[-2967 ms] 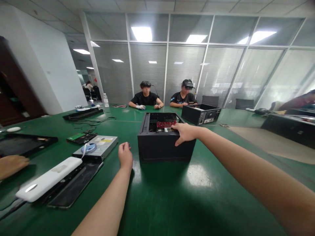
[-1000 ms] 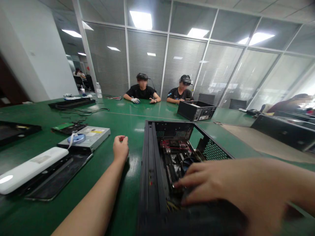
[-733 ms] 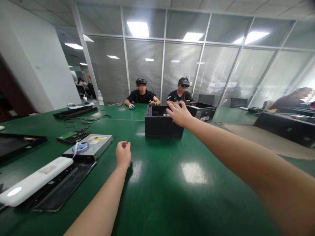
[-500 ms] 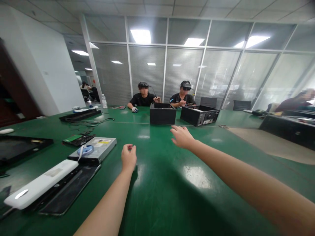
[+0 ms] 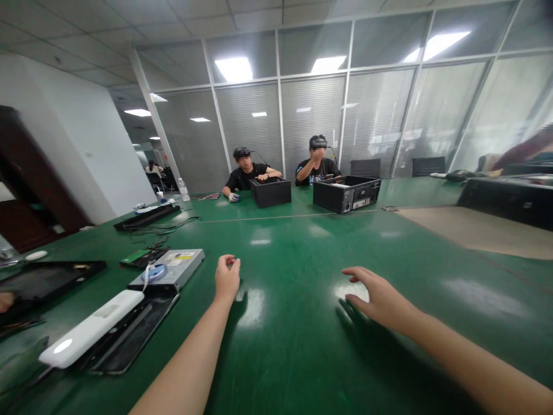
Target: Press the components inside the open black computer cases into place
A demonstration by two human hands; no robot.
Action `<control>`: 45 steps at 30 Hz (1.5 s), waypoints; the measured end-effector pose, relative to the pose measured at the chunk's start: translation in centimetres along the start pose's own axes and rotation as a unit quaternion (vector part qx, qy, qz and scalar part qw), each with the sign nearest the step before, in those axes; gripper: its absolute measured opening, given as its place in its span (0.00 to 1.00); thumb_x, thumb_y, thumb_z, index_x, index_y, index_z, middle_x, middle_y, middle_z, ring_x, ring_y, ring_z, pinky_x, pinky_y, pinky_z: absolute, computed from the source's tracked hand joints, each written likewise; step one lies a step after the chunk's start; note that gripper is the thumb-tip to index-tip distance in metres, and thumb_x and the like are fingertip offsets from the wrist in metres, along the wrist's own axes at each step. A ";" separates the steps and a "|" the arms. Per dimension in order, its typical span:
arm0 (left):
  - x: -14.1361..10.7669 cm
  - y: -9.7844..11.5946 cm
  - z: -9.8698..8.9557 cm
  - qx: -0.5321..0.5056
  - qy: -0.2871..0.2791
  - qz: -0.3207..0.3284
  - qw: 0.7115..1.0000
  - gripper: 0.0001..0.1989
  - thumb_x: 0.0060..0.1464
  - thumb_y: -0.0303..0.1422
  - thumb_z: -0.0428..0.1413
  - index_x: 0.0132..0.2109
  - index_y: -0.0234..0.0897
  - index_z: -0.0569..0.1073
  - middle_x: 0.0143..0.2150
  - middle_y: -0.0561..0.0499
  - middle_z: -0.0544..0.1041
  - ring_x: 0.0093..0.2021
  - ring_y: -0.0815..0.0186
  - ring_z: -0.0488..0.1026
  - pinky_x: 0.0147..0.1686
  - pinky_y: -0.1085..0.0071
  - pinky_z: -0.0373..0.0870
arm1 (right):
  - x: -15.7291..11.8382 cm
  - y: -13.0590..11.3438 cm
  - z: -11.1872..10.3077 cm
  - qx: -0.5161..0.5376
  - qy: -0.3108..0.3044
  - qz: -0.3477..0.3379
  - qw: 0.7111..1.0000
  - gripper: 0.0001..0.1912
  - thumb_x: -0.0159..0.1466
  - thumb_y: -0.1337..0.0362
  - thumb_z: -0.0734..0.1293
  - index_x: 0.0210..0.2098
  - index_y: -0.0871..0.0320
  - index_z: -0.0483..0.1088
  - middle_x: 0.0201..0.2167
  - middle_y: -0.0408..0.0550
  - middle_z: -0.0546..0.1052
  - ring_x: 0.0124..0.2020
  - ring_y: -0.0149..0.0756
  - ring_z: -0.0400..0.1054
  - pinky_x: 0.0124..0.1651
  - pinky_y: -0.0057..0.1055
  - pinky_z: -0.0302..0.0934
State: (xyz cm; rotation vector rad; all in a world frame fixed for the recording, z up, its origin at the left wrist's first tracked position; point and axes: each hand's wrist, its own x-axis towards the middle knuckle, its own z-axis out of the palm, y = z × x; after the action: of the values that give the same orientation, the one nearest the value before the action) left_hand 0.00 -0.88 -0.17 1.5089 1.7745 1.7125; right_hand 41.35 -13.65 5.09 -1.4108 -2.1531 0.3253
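Green table [image 5: 294,276], black computer cases [image 5: 273,195], silver-grey drive [image 5: 179,272] with yellow-and-white label [image 5: 185,257], blue ring [image 5: 159,271], white bar [image 5: 97,325]

Glossy green tabletop [image 5: 285,248]; metal drive [image 5: 185,265]; smooth white plastic bar [image 5: 93,331].

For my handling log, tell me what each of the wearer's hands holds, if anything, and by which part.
Nothing is visibly held: the left hand is loosely curled, the right hand open over the green table.

Person's left hand [image 5: 227,280] and right hand [image 5: 381,297] were bare, with slender fingers [image 5: 358,272] and narrow wrists [image 5: 224,301]. Left forearm [image 5: 194,353] and right forearm [image 5: 469,350], smooth and bare to edge of view, broadened away from wrists; finer detail was indistinct.
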 end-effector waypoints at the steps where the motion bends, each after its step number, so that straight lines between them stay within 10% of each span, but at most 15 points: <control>1: -0.2 0.3 0.0 0.003 -0.007 0.001 1.000 0.14 0.52 0.41 0.56 0.43 0.39 0.69 0.38 0.50 0.73 0.32 0.64 0.74 0.38 0.64 0.72 | -0.1 0.6 -0.4 0.010 0.017 -0.006 1.000 0.24 0.63 0.60 0.63 0.58 0.57 0.62 0.53 0.56 0.71 0.51 0.45 0.70 0.57 0.46 0.63; 45: -1.6 1.1 0.3 0.030 -0.084 0.035 0.995 0.13 0.53 0.41 0.55 0.42 0.39 0.71 0.35 0.51 0.74 0.31 0.66 0.72 0.37 0.67 0.70 | 1.0 6.3 3.2 0.089 0.013 0.005 0.996 0.17 0.62 0.59 0.65 0.51 0.54 0.69 0.49 0.51 0.73 0.46 0.40 0.72 0.50 0.39 0.67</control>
State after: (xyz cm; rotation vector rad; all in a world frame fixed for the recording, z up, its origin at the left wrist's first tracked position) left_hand 1.44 -2.21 -0.06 1.7041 1.7214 1.5250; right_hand 44.13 -9.79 -0.31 -1.3180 -2.0426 0.4873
